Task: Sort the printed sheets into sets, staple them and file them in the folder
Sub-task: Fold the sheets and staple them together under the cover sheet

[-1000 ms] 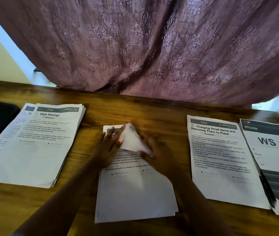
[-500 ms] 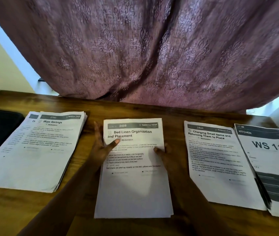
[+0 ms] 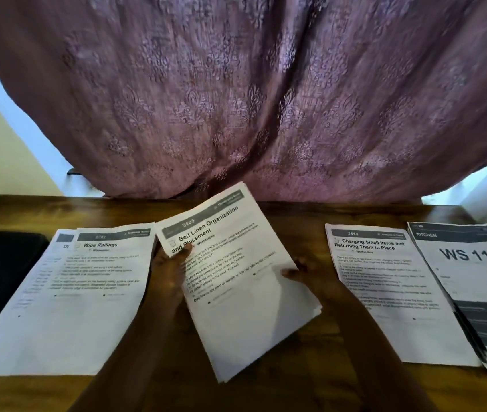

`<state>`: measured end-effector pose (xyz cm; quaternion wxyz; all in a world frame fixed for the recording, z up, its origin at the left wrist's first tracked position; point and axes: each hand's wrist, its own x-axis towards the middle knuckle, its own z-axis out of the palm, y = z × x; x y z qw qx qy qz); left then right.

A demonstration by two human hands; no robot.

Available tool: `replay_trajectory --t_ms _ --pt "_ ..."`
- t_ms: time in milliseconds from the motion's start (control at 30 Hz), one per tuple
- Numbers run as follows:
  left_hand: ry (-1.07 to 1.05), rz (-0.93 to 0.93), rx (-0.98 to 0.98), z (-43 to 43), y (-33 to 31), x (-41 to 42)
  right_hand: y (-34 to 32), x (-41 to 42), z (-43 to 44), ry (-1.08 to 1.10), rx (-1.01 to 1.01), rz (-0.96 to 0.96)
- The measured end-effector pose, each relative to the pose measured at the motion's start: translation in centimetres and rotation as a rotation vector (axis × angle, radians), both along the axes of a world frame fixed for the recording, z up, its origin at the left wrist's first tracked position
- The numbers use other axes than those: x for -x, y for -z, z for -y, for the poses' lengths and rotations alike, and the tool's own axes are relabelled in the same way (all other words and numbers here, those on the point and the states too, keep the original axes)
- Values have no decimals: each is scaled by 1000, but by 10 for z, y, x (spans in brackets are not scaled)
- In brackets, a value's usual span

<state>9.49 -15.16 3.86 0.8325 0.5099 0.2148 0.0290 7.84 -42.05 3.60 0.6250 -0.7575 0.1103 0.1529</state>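
The left hand (image 3: 171, 270) and right hand (image 3: 306, 270) pinch opposite edges of the Bed Linen Organization set (image 3: 245, 310), thumbs on top; it looks light, floppy and apt to fan apart.

Your left hand (image 3: 167, 272) and right hand (image 3: 304, 270) grip the Bed Linen set (image 3: 245, 292) askew, heading rising rightward; the Wipe Railings stack (image 3: 81, 298) lies flat left, the Charging Small Items stack (image 3: 391, 307) and WS 11 stack (image 3: 471, 281) right, touching

Held set (image 3: 251, 322) "Bed Linen Organization", left stack (image 3: 67, 322) "Wipe Railings", right stack (image 3: 391, 322) perhaps "2644", cover (image 3: 468, 278) "WS 11"
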Motion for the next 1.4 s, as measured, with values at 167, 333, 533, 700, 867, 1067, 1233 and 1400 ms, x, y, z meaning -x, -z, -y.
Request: replay_trajectory --t_ms 167,333,533,700,867,1067,1233,1400 --pt "-81 22 6 -5 9 3 15 25 -8 199 -151 -161" --pt "-118 -19 -22 -3 14 13 30 45 -18 358 -317 -188" --pt "-132 0 -9 3 23 25 30 64 -42 492 -480 -80" --pt "124 32 220 -12 24 24 20 74 -51 420 -418 -66" --pt "593 186 498 -94 14 10 3 56 -9 445 -225 98" --pt "527 150 -472 -48 -43 6 -37 52 -17 374 -37 302" --pt "192 314 -586 -9 -47 62 -42 73 -32 400 13 401" --pt "214 254 -826 14 7 83 -16 84 -49 450 27 458"
